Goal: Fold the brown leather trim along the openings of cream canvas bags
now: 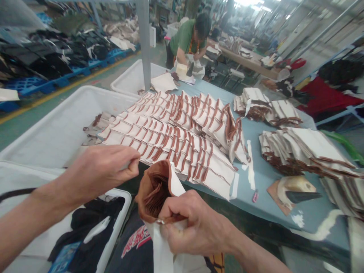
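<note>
At the lower centre of the frame, the right hand [195, 223] is clamped on the rim of a white piece with brown lining [155, 182], its open mouth facing up. Left of it, the left hand [109, 163] has its fingers curled together; whether they pinch anything is unclear. Overlapping white pieces with brown edges [170, 132] cover mid-frame on the blue table [269, 201].
</note>
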Action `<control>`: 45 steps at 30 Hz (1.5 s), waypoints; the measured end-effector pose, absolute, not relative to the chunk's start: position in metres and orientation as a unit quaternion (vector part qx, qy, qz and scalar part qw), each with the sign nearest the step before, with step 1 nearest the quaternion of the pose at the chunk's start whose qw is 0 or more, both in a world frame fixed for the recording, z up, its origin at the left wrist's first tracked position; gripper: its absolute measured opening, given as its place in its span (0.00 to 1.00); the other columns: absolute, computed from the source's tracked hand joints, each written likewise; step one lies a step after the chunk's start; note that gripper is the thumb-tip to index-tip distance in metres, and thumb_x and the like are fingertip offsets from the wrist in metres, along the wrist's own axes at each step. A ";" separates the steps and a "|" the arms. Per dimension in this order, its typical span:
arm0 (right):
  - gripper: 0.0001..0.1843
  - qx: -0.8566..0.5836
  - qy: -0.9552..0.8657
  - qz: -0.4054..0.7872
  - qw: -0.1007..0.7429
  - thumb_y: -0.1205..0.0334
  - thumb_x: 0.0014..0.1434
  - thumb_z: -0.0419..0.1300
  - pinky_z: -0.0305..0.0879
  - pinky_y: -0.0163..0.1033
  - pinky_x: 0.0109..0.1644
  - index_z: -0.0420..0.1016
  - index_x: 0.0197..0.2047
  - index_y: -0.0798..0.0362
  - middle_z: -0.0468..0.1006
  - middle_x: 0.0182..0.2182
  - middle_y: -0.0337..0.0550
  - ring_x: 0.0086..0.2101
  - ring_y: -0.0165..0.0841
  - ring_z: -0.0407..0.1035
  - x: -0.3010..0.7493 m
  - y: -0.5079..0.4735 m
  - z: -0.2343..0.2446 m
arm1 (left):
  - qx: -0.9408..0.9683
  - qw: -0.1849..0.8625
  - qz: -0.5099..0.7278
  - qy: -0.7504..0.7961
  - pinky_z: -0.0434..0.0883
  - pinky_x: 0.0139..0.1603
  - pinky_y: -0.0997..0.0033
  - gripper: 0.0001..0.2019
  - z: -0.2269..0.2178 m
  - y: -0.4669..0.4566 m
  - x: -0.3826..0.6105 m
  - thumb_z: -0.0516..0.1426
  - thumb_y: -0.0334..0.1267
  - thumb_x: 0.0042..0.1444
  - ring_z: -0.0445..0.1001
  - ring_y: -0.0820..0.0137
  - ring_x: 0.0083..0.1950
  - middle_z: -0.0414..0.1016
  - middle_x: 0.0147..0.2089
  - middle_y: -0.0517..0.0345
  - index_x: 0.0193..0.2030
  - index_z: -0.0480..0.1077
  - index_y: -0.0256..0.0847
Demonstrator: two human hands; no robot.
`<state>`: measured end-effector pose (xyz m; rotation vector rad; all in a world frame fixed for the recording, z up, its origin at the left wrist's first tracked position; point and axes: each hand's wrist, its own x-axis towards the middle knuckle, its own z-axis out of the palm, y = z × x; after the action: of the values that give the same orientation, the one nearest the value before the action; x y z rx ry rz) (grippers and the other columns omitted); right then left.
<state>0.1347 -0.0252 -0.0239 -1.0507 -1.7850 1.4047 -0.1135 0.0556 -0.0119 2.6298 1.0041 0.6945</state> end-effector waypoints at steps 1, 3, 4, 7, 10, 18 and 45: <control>0.05 -0.403 -0.660 0.552 0.311 0.70 0.51 0.58 0.47 0.28 0.24 0.68 0.26 0.53 0.60 0.19 0.28 0.20 0.21 0.50 0.137 -0.027 -0.024 | 0.893 0.122 0.239 0.361 0.68 0.41 0.74 0.13 -0.011 0.057 -0.118 0.51 0.26 0.69 0.77 0.71 0.36 0.80 0.35 0.64 0.41 0.77 0.39; 0.04 -0.422 -0.622 0.582 0.311 0.67 0.54 0.59 0.47 0.28 0.23 0.69 0.28 0.52 0.60 0.19 0.28 0.20 0.22 0.50 0.141 -0.027 -0.025 | 0.882 0.200 0.249 0.346 0.73 0.45 0.77 0.12 -0.011 0.053 -0.118 0.52 0.29 0.70 0.80 0.73 0.37 0.85 0.40 0.67 0.47 0.78 0.42; 0.04 -0.425 -0.609 0.593 0.311 0.66 0.55 0.59 0.46 0.29 0.23 0.69 0.29 0.52 0.60 0.19 0.28 0.20 0.22 0.50 0.143 -0.026 -0.024 | 0.874 0.252 0.252 0.331 0.74 0.46 0.78 0.12 -0.010 0.049 -0.115 0.54 0.31 0.71 0.83 0.73 0.39 0.87 0.43 0.68 0.50 0.78 0.45; 0.04 -0.415 -0.605 0.603 0.313 0.64 0.56 0.59 0.46 0.29 0.22 0.70 0.29 0.52 0.59 0.19 0.27 0.19 0.22 0.49 0.148 -0.020 -0.023 | 0.846 0.366 0.239 0.306 0.77 0.47 0.81 0.11 -0.011 0.035 -0.097 0.58 0.34 0.69 0.86 0.73 0.44 0.89 0.47 0.69 0.54 0.78 0.50; 0.05 -0.411 -0.605 0.609 0.305 0.64 0.57 0.59 0.48 0.29 0.23 0.70 0.30 0.53 0.60 0.19 0.28 0.20 0.23 0.51 0.149 -0.018 -0.022 | 0.832 0.396 0.232 0.311 0.76 0.46 0.81 0.08 -0.012 0.024 -0.083 0.60 0.33 0.66 0.86 0.74 0.42 0.88 0.42 0.70 0.48 0.79 0.49; 0.03 -0.415 -0.659 0.554 0.294 0.67 0.54 0.58 0.47 0.29 0.25 0.70 0.28 0.53 0.59 0.19 0.28 0.21 0.23 0.51 0.147 -0.021 -0.022 | 0.883 0.302 0.237 0.270 0.72 0.39 0.75 0.12 -0.018 0.017 -0.081 0.52 0.26 0.63 0.82 0.73 0.35 0.83 0.34 0.64 0.37 0.76 0.43; 0.03 -0.431 -0.738 0.445 0.268 0.66 0.51 0.59 0.55 0.32 0.30 0.74 0.28 0.52 0.70 0.22 0.33 0.23 0.26 0.62 0.150 -0.011 -0.011 | 0.910 0.205 0.279 0.229 0.70 0.33 0.70 0.11 -0.034 -0.003 -0.081 0.45 0.29 0.78 0.77 0.70 0.30 0.75 0.32 0.65 0.48 0.66 0.46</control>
<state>0.1495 -0.0105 -0.0113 -1.1629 -1.9895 1.2003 -0.0807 -0.0032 -0.0340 2.5379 0.6373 0.7768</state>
